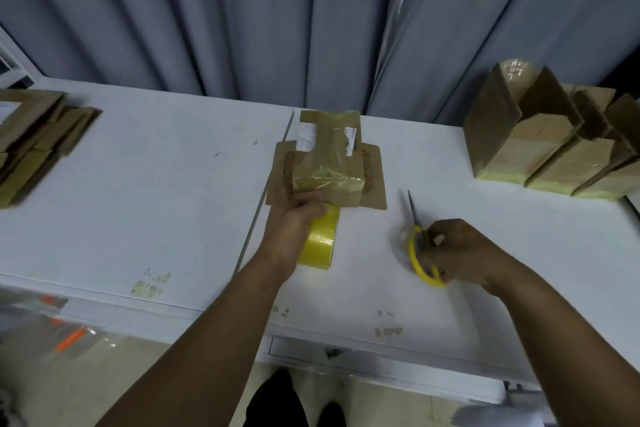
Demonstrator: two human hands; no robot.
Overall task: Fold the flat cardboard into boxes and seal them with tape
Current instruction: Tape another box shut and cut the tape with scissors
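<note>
Left hand (294,218): fingers curled tight over the far end of a yellow tape roll (320,243), gripping it. The roll stands on edge on the white table (156,184), most of it under the palm and toward the wrist.

Cardboard box (329,156): directly beyond the left fingertips, its near face right at the knuckles. It stands on the table, wrapped in glossy yellowish tape, with white label patches on the upper part. Loose flaps lie flat on the table to both sides of those fingers. Tape on the box's near face sits just above the roll; I can't tell if it is still joined to the roll.

Right hand (460,250): fingers curled round the yellow handles of a pair of scissors (415,218), holding them. The blades point away from the fingertips, up and to the left, toward the box but apart from it. There is motion blur here, so whether the blades are apart can't be told.

Stack of flat cardboard (34,139): far left of the left fingers, lying on the table near its edge.

Row of finished boxes (554,146): beyond and right of the right fingers, with top flaps up and yellow tape along the bottoms.

Grey curtain (242,10): behind the table.
</note>
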